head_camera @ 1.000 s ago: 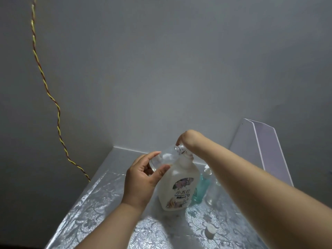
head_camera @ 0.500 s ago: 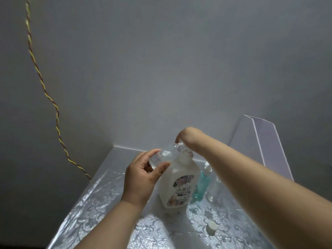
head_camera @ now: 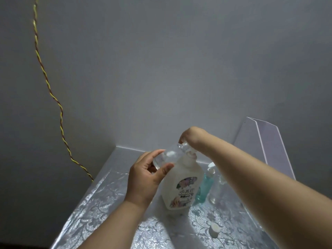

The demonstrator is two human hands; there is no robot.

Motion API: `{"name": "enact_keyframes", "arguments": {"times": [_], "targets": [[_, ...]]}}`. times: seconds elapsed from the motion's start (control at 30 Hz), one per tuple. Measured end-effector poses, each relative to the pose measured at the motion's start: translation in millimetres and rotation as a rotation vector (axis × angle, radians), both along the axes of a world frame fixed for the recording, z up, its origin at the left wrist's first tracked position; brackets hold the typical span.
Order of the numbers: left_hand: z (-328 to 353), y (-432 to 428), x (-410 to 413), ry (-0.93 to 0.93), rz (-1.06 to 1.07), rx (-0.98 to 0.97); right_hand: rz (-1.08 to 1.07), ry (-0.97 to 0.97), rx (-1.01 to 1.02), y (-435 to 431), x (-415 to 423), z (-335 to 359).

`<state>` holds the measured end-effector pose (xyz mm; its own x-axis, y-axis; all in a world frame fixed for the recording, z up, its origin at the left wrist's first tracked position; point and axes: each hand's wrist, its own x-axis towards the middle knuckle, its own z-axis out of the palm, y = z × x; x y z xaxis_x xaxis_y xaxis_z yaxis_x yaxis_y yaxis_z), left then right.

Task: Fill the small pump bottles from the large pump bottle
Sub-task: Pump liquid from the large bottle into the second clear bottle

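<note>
Loose white cap lies on bench, nearest. Left hand raised, thumb and fingers curled round small clear bottle, tilted, mouth at pump. Large pump bottle upright on bench. Right hand atop pump, wrist bent down; fingers hidden, grip unclear. Teal bottle behind.

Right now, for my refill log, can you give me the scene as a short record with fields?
left grip: holds the small clear bottle, tilted, mouth up at the big bottle's spout
right grip: on top of the large pump bottle, fingers bent down over its pump head
large pump bottle: upright on the table, white, flowered label
other bottles: teal pump bottle and clear bottle, upright just right of the large one
loose part: white cap on the table, nearer the camera, apart from the bottles
</note>
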<state>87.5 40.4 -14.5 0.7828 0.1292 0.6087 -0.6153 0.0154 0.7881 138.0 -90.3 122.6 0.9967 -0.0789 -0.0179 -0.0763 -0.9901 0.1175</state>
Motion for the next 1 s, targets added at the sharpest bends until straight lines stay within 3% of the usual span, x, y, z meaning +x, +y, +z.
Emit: {"name": "enact_keyframes", "arguments": {"times": [0.4, 0.73, 1.0], "targets": [[-0.5, 1.4, 0.7, -0.003, -0.001, 0.009, 0.019, -0.121, 0.193, -5.1, -12.5, 7.3], [-3.5, -0.4, 2.8, -0.007, 0.005, -0.009, -0.036, 0.022, 0.121, -7.1, 0.3, -11.4], [3.3, 1.4, -1.6, -0.012, 0.022, -0.011, 0.006, -0.068, 0.062, -1.8, 2.2, 6.9]]}}
